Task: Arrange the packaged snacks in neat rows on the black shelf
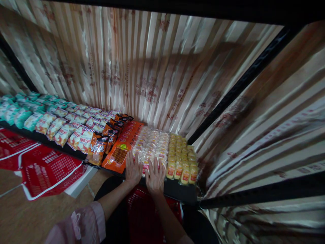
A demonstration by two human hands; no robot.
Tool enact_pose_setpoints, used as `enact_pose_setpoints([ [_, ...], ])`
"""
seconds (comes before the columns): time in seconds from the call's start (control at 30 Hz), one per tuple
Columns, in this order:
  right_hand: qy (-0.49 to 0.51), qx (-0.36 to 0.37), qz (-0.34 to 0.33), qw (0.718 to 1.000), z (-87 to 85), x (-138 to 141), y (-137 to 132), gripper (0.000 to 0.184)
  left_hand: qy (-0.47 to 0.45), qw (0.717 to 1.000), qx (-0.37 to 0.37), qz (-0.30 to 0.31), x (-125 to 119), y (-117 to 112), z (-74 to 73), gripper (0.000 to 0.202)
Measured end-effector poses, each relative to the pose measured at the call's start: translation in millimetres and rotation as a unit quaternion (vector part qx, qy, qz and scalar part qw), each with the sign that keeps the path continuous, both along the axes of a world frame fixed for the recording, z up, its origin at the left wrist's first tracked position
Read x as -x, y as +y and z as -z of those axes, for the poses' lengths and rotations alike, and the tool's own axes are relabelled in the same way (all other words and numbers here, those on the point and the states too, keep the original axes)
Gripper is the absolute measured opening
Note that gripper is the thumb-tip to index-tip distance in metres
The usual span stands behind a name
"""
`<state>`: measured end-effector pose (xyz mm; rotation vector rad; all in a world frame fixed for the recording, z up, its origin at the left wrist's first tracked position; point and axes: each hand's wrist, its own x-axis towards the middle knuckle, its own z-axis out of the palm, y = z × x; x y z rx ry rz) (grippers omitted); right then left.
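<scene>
Both hands rest at the front of a block of small white wrapped snacks (152, 144) on a black shelf (177, 190). My left hand (133, 168) lies with fingers stretched out at the left front corner, beside an orange snack bag (117, 156). My right hand (154, 178) has its fingers spread against the front packs, a little to the right. Neither hand appears to grip anything. Right of the white packs stand rows of yellow wrapped snacks (181, 157), apart from my right hand.
Orange-and-black bags (98, 149), white snack bags (64, 133) and teal bags (22, 117) fill the shelf leftward. Red baskets (48, 171) sit below on the floor. A black metal post (238, 84) and striped curtain (142, 67) stand behind.
</scene>
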<state>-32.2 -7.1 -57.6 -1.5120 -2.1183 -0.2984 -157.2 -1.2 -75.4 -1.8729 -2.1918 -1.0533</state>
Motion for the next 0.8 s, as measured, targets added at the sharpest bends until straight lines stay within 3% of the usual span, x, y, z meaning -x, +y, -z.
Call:
enact_pose_setpoints([
  [0.37,0.004,-0.023,0.014,1.000,6.2,1.3,1.7,0.049,0.041,0.999,-0.010,-0.006,-5.5,6.3,-4.4,0.060],
  [0.8,0.027,0.010,0.020,0.999,-3.0,-0.7,-4.8,0.045,0.050,0.998,0.013,0.032,-5.3,5.5,-7.2,0.049],
])
